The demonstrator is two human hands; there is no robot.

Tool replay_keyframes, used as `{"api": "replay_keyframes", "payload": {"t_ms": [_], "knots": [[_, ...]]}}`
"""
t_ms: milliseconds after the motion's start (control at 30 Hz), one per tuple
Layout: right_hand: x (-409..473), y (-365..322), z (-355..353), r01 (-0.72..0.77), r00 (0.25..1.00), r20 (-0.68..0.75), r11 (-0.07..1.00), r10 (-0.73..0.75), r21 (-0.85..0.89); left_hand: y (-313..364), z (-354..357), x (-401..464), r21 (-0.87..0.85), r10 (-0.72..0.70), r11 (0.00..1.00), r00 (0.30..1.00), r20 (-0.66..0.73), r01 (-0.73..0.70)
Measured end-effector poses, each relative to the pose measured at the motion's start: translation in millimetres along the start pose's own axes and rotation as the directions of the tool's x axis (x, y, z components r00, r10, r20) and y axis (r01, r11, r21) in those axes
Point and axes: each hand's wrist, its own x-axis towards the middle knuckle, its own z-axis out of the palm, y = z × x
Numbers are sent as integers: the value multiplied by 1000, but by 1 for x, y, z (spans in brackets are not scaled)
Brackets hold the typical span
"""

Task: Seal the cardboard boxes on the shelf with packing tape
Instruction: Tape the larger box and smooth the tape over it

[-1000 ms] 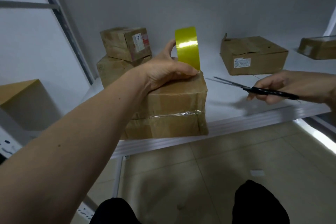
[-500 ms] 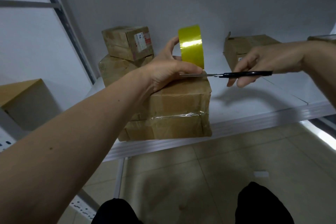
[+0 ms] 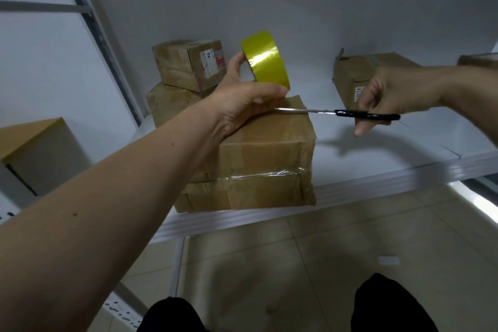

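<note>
Your left hand (image 3: 242, 101) grips the yellow tape roll (image 3: 265, 60) just above the middle of the frame, holding it upright over the top of the front box (image 3: 265, 159), which sits at the near edge of the white shelf (image 3: 377, 164). Your right hand (image 3: 396, 94), at the right, grasps black-handled scissors (image 3: 350, 114); their blades reach left across the box top to your left thumb. Two stacked boxes (image 3: 186, 73) stand behind, another box (image 3: 350, 75) at the right.

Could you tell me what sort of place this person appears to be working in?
Probably a storeroom or small packing area: taped cardboard boxes sit on a white metal shelf against a bare wall, and the left hand holds a yellow tape roll while the right hand holds scissors.
</note>
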Motion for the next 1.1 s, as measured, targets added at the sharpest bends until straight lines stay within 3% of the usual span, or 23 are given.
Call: {"api": "replay_keyframes", "payload": {"t_ms": [167,267,433,500,533,600,633,667,700,733,800,867,967,1033,1100], "knots": [[-7,8,6,-74,995,-57,993,80,97,-1,0,3,-25,14,1000,1000,-25,-15],[-8,21,17,-159,962,-184,960,203,229,0,-1,2,-38,24,999,999,-42,-26],[7,33,51,-375,898,-157,902,410,213,2,0,-2,-29,9,1000,999,-49,-10],[8,29,58,-341,878,-276,915,392,214,2,1,-2,-38,8,999,998,-60,-11],[7,25,60,-274,841,-436,947,321,169,2,2,-2,-38,10,999,998,-61,-12],[0,3,66,91,631,-776,995,-28,38,1,3,-2,-32,17,999,998,-63,-20],[-6,-16,74,324,511,-830,945,-223,-54,1,2,-1,-35,23,999,998,-61,-25],[-11,-32,83,486,444,-807,861,-389,-148,1,1,0,-41,26,999,998,-63,-28],[-12,-43,95,572,427,-735,787,-526,-231,1,1,1,-46,25,999,998,-63,-28],[-12,-51,107,599,452,-653,749,-608,-283,1,1,2,-43,20,999,998,-62,-23],[-11,-57,118,586,535,-558,754,-634,-295,0,2,2,-26,1,1000,998,-58,-2],[-10,-57,116,531,591,-528,787,-610,-315,-1,4,0,-7,-22,1000,999,-48,21],[-1,-60,106,361,755,-422,855,-502,-372,-2,1,-1,10,-39,999,998,-52,39],[1,-54,104,355,841,-368,918,-397,-178,0,1,-3,9,-37,999,998,-56,37],[-5,-49,111,470,830,-413,869,-375,153,2,1,-4,-6,-31,999,998,-57,31]]}}
